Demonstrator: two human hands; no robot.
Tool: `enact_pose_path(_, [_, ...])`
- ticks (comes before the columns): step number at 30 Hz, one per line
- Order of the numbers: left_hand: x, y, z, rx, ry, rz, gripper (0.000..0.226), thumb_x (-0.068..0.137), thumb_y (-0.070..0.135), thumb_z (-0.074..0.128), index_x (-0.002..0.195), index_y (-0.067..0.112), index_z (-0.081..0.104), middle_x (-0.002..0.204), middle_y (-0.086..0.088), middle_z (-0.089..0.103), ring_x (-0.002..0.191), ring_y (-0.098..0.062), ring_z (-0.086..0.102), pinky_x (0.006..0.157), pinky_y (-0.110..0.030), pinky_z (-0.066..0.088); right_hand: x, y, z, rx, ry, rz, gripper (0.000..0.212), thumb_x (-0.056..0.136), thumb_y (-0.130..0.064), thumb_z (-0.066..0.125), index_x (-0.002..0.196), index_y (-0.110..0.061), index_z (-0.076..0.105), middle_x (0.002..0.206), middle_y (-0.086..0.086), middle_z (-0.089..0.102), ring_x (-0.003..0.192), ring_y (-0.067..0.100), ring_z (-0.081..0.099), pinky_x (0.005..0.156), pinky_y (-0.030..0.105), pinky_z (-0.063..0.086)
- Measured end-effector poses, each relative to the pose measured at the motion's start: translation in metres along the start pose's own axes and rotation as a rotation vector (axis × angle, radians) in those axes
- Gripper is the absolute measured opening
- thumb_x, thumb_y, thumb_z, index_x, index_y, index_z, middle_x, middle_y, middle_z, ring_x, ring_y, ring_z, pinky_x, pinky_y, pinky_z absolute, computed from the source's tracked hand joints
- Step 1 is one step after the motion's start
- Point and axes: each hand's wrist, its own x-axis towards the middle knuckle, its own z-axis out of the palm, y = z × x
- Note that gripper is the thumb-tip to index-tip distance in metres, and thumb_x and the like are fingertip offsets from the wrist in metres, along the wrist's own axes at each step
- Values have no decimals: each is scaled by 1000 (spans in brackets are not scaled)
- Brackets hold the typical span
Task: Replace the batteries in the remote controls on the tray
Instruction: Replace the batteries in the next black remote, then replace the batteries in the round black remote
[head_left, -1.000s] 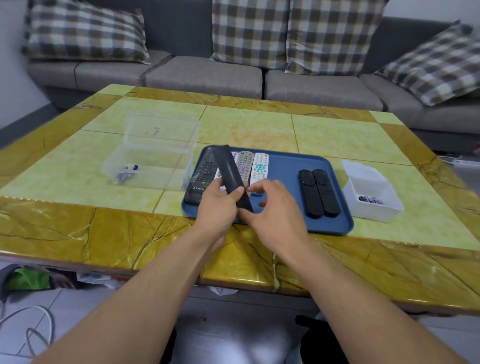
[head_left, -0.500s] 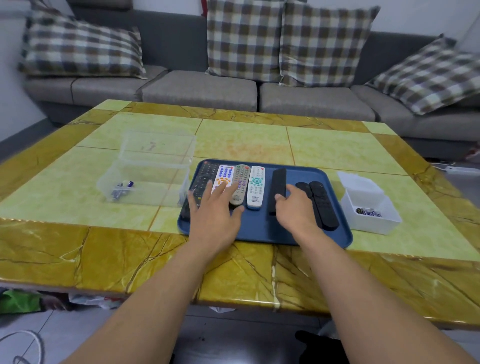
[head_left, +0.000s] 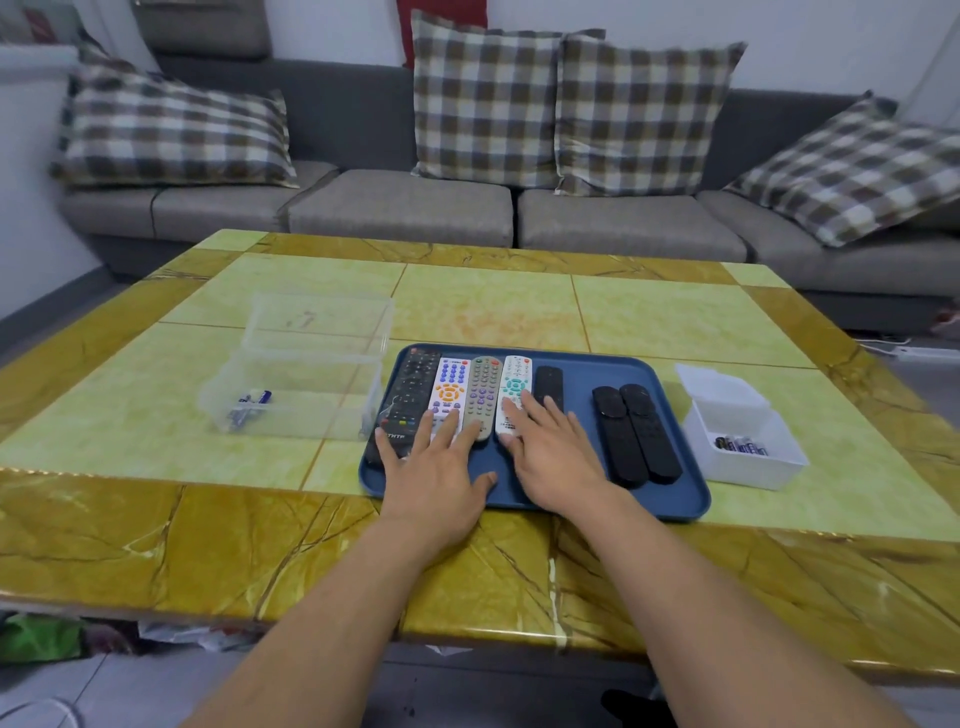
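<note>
Right hand (head_left: 558, 457), released from the slim black remote (head_left: 548, 383), now lies flat, seemingly touching the white remote (head_left: 514, 384).

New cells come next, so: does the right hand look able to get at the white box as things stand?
Probably yes: the right hand lies open, the white box has no lid, and nothing tall stands between.

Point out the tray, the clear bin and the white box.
tray (head_left: 576, 364): head view, far rim, bare stretch.
clear bin (head_left: 317, 421): head view, front wall.
white box (head_left: 748, 470): head view, front wall, right of the tray.
</note>
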Motion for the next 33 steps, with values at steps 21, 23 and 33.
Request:
enact_pose_path(21, [-4, 5, 2, -118, 103, 47, 64, 102, 49, 44, 159, 29, 23, 170, 2, 8, 156, -18, -11, 121, -58, -15, -29, 35, -35, -294, 185, 383, 44, 93, -37, 53, 134, -22, 54, 134, 5, 55, 125, 28, 41, 101, 39, 33])
enact_pose_path(23, [-4, 8, 2, -148, 133, 72, 62, 102, 41, 47, 158, 30, 25, 170, 3, 12, 157, -18, -7, 122, -55, -13, -33, 35, -34, -329, 151, 361, 35, 91, -35, 53, 123, -23, 61, 124, 2, 62, 119, 27, 44, 97, 38, 33])
enact_pose_path(33, [-7, 20, 5, -358, 273, 161, 49, 94, 20, 59, 142, 24, 54, 155, 5, 44, 152, -15, 20, 126, -41, -11, -46, 20, -34, -57, 81, 348, 50, 89, -14, 58, 139, -17, 49, 128, 6, 51, 113, 30, 51, 84, 38, 46])
